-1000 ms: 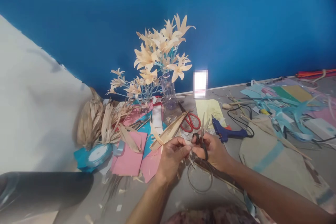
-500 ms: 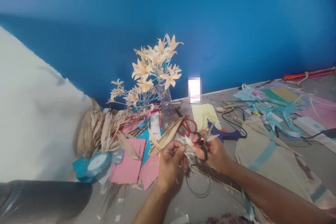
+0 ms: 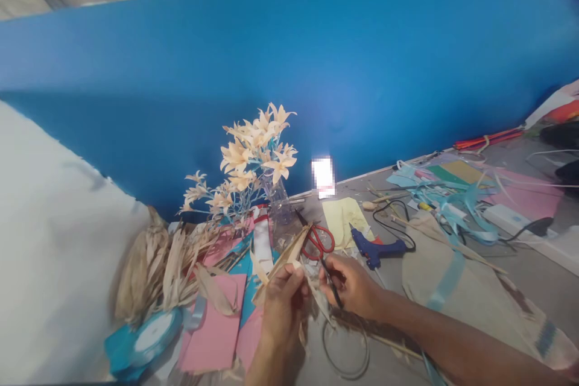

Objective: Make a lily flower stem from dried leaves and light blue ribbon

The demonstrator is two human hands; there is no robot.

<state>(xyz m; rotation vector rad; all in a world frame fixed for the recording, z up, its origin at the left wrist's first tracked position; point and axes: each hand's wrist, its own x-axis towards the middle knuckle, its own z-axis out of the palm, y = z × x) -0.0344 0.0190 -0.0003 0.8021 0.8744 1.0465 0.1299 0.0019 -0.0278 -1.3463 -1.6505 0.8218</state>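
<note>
Pinched between the fingertips of my left hand is a small pale husk petal, mostly hidden by the fingers. Dark-handled scissors are in my right hand, just to the right of the left one; their blades are hard to make out. Strips of dried corn husk lie right behind my hands, beside red-handled scissors. Below the right hand a loop of thin wire rests on the grey floor.
Husk flowers stand in a clear vase near the blue wall. To the right are a blue glue gun, yellow paper and tangled ribbon. At left lie a ribbon spool, pink paper and husk bundles.
The view has tilted up, so things sit lower. My right hand has turned its scissors from blades-up and no longer shows pale petals. A pale petal now shows in my left fingertips.
</note>
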